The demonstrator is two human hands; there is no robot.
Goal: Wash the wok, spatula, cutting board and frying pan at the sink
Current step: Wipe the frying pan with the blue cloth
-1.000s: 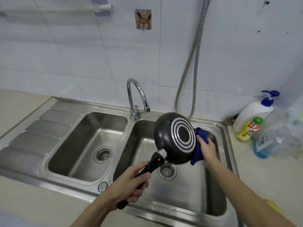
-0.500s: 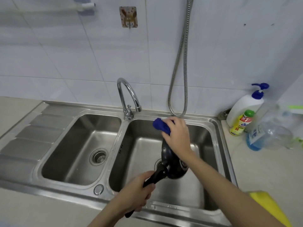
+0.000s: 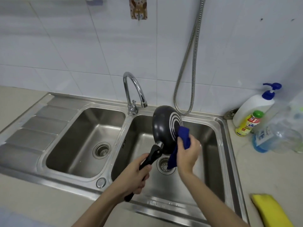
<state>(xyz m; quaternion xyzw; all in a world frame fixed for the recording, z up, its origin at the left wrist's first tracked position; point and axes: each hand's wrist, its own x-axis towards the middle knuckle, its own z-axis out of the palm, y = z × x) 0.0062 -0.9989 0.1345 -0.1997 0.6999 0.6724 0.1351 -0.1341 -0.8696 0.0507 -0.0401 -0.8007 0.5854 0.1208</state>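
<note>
Sink point(image 3: 219, 128), double basin, both bowls hold no dishes; tap point(image 3: 132, 89) not running as far as visible. Frying pan point(image 3: 162, 128) held tilted over the right bowl, ringed base facing up and right. Left hand point(image 3: 132, 176) clenched round the pan's black handle point(image 3: 150, 158). Right hand point(image 3: 188, 154) grasping a blue cloth point(image 3: 184, 136), pressed on the base near the rim. Judgement: pan's underside being wiped, so pan wash is mid-step. Wok, spatula and cutting board aren't in view; can't tell if done or pending. Soap bottles point(image 3: 249, 110) on the counter at right, yellow sponge point(image 3: 270, 210) near the front edge.
</note>
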